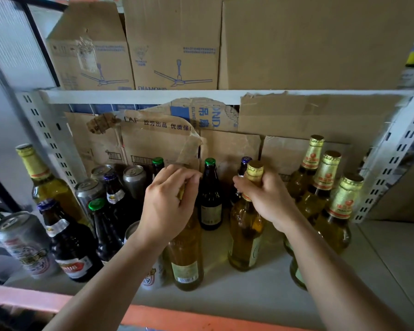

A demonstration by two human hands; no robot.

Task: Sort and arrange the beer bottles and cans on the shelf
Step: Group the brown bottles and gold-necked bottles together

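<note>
Head view: left hand [168, 206] and right hand [264, 199] each have fingers clamped on a golden bottle's neck at shelf [380, 247] centre. Three golden bottles [320, 194] already grouped at 3 o'clock; dark bottles and cans [89, 192] at 9 o'clock remain mixed.

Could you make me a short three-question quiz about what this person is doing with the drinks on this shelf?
1. True or false: both hands grip bottles by the neck.
2. Which cap colour tops the dark bottle standing between the two hands? A) green B) red C) white
3. Fill in: the grey cans stand on the ____ side of the shelf.

Key
1. True: the left hand holds one pale gold bottle, the right hand another gold-foil bottle.
2. A: the dark bottle has a green cap.
3. Left: the cans sit left of the hands, on the shelf.
</note>
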